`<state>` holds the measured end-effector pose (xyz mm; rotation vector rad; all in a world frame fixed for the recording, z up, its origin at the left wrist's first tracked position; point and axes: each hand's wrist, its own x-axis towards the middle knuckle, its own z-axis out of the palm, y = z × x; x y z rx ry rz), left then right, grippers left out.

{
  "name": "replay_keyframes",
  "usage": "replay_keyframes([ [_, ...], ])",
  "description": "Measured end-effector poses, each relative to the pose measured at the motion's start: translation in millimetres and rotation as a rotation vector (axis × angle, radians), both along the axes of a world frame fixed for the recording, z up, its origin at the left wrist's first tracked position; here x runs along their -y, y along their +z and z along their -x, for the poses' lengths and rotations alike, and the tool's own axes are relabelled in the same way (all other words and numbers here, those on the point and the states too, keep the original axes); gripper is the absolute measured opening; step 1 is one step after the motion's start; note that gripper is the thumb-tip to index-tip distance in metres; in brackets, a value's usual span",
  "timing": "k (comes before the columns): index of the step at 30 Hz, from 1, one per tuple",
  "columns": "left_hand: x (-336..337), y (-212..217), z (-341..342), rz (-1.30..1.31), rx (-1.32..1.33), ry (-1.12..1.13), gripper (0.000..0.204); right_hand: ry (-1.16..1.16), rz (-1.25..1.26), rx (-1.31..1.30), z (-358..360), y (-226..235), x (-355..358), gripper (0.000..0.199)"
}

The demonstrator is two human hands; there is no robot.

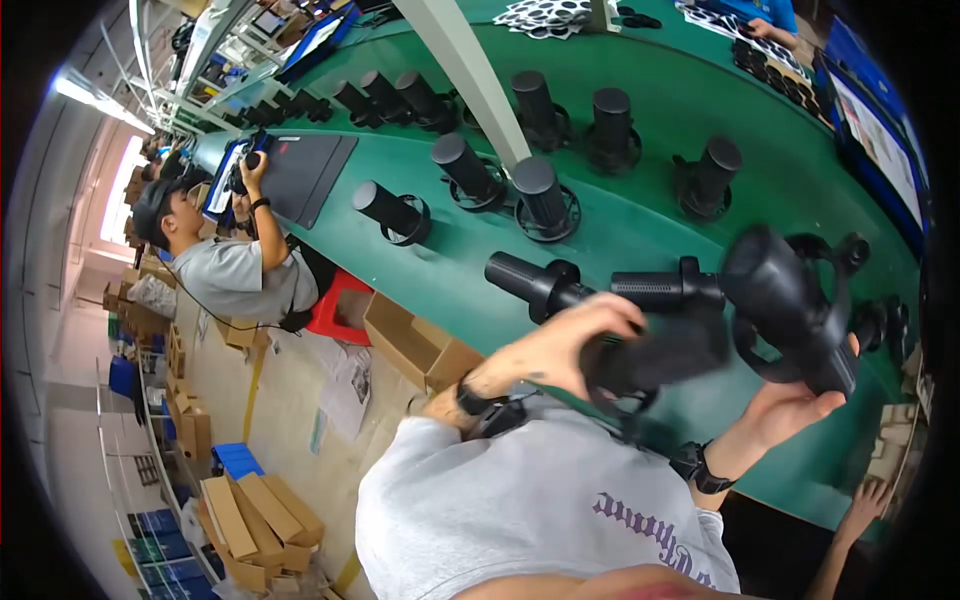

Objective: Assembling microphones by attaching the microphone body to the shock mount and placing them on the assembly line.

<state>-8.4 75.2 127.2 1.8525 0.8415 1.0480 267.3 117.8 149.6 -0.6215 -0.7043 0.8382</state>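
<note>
My left hand (575, 345) is closed round a black cylindrical microphone (675, 352) with a ring-shaped bracket; motion smears its outline. My right hand (785, 412), at the right, grips the lower end of another black microphone (785, 290), tilted, with its thick rounded end up and a curved bracket beside it. Just beyond my left hand, a slotted black microphone (530, 283) lies on its side on the green table (440, 290). A second one (655, 290) lies between my two hands.
Several black microphones (540, 195) stand on ring brackets across the table. A pale post (470, 80) rises from it. At left, a co-worker (240, 240) handles a black part near a dark mat (310, 175). An open cardboard box (420, 345) stands left of me. Another person's hand (865, 505) is lower right.
</note>
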Motion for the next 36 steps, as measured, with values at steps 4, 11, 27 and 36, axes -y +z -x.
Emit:
replay_keyframes([
  [4, 65.1, -32.7, 96.5, 0.351, 0.527, 0.750, 0.074, -0.203, 0.178, -0.266, -26.2, 4.2, -12.7, 0.063],
  [11, 48.7, -94.9, 142.4, -0.266, -0.216, 1.449, 0.060, 0.032, 0.215, -0.344, -50.7, -49.2, -18.1, 0.051],
  [27, 29.0, -92.9, 132.1, 0.055, -0.135, 1.247, 0.070, 0.304, 0.105, -0.453, -32.7, -46.5, 10.4, 0.055],
  [36, 21.1, -23.4, 33.7, -0.254, 0.205, 0.805, 0.016, 0.347, -0.019, -0.229, -14.0, -32.9, 3.4, 0.074],
])
